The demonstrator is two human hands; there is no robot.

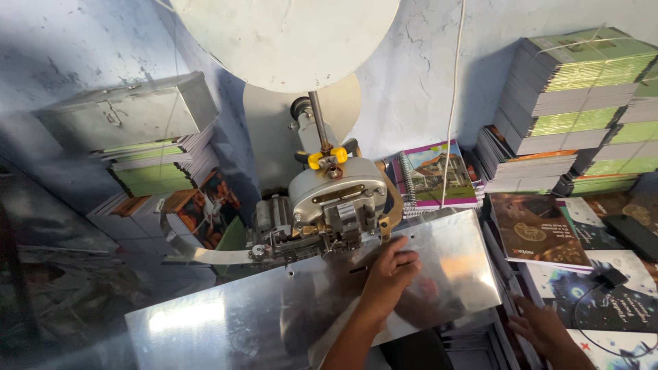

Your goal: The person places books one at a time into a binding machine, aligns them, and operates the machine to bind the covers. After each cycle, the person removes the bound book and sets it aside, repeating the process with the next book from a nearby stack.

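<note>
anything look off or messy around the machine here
Mostly the stacks. The notebook stack left of the machine leans, with a grey metal box tilted on top. The wall behind is cracked. The left hand rests flat on the metal table; nothing spilled.

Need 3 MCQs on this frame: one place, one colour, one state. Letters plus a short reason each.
1. Where does the left hand rest?
A. on the metal work plate
B. on the grey metal box
C. on the round disc

2. What colour are the knobs on top of the stitching machine head?
A. red
B. yellow
C. blue

3. What is the state of the right hand?
A. closed round a cable
B. lifting a notebook clear
C. open, fingers spread by the dark notebook covers

Answers: 1 A, the palm lies flat on the shiny plate just below the head. 2 B, both knobs are yellow. 3 C, the fingers are spread and grip nothing.
</note>
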